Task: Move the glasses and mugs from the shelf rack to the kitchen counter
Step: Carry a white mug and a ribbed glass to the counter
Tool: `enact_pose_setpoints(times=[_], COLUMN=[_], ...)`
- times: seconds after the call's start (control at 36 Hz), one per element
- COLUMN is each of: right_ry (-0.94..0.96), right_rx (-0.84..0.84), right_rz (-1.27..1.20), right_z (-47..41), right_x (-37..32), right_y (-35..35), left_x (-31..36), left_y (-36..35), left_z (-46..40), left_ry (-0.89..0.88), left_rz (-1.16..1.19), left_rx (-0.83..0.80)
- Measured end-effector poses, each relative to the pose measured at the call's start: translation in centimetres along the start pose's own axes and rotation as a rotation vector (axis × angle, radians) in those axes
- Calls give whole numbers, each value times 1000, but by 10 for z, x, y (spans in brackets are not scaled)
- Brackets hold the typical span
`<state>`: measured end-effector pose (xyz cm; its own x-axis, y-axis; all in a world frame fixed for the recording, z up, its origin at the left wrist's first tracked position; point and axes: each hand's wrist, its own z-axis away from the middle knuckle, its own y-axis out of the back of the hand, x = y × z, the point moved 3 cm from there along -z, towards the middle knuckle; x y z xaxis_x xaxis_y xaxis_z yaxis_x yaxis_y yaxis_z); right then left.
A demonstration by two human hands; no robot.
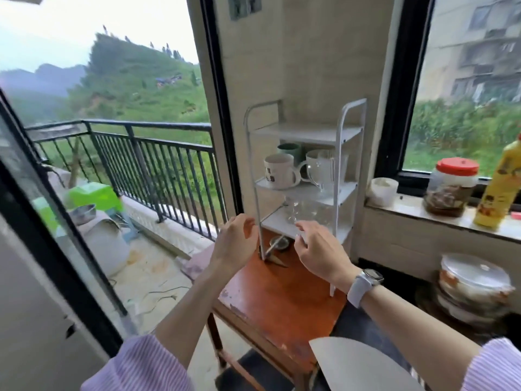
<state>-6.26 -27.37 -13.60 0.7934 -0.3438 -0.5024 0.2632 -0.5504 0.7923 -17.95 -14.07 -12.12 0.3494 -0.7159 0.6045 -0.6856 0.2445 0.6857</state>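
On the red wooden table (282,294) in front of you stands the white shelf rack (304,176), upright, with 3 tiers. The middle tier holds a white mug (279,170) with dark print too blurred to read, its handle turned right; a green mug (289,150) behind it; and a clear glass mug (321,170) with its handle to the left. All stand upright, mouths up, and you cannot tell whether they hold anything. The bottom tier carries clear glasses (304,210), their number unclear. Your left hand (235,244) hovers at the rack's front left post, fingers loosely curled and holding nothing. Your right hand (318,249), a watch (366,280) on its wrist, hangs before the bottom tier with fingers relaxed and slightly spread. On the windowsill (439,218) stand a red-lidded jar (451,187) of brown contents and a yellow bottle (501,182), its label unreadable.
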Motion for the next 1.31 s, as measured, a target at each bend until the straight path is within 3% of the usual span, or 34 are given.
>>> enact_pose_setpoints(times=[0.17,0.42,0.72,0.92,1.11,1.31], right_ry=[-125,-381,-448,-525,-566,-583], right_rx=[110,322,401,492,502,453], right_rz=[-98,-288,-514,-519,-779,-804], right_z=[-67,-156,-193,-182,-149,-121], right_x=[21,50,67,68,51,36], right_y=[-12,-16,-26,-21,-22,-35], left_x=[-14,-16,4,-3,-35,-55], left_y=[-40,-102,-138,-141,-123,-107], left_z=[-79,-173,-200,-205,-189,-182], left_ry=[-50,-115,-148,-97,29,32], left_rz=[165,441,807,819,992,844], left_rx=[-29,-258,-471,-383,-366,-337])
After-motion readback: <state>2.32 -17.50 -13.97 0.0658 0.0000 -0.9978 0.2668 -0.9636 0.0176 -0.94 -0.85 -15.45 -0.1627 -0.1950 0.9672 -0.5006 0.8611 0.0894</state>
